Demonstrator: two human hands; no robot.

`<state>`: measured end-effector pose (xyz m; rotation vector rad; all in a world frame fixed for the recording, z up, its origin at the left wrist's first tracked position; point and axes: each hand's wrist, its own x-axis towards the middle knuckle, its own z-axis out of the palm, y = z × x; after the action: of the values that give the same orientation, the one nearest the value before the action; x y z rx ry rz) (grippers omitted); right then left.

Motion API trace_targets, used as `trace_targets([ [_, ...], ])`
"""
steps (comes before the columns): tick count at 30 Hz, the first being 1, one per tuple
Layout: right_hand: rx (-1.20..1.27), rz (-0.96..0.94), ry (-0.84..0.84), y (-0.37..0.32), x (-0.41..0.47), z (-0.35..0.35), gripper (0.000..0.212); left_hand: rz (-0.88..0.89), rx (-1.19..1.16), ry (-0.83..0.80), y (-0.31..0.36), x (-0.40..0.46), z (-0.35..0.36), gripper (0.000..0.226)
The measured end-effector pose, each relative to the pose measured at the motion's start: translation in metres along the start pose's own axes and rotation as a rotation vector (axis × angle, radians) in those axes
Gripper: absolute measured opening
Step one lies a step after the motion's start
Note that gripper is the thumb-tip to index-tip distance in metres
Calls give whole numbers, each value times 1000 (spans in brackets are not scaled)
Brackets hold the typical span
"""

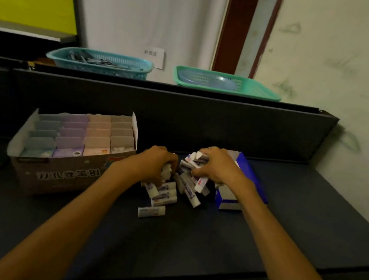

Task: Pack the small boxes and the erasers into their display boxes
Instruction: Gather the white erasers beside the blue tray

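Erasers [171,191] heaped mid-surface between both hands, long axes scattered. Left hand [155,164] grips 1, right hand [216,166] clutches several; blue display box [245,173] lies just right, nearest right hand.

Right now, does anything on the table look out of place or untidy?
Yes. The erasers lie in a loose, jumbled heap on the table, beside the blue display box rather than inside it. One eraser lies apart, nearer the person. The small boxes sit in neat rows.
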<state>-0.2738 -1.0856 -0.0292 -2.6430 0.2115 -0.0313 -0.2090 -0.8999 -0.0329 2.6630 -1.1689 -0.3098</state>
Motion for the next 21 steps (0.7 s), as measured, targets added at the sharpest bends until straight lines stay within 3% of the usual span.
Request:
trace_targets([
  [5,-105,-80,-15,-4,21,14,28,-102,-12,48,-4,3,4,51],
  [9,-272,-143,-7,-3,24,22,46,-125,31,90,-3,5,6,65],
  [13,-332,-176,-12,-6,20,19,61,-136,157,102,1,5,3,66],
  [21,-333,-233,107,-12,-15,-5,56,-129,246,223,32,-19,-13,73],
])
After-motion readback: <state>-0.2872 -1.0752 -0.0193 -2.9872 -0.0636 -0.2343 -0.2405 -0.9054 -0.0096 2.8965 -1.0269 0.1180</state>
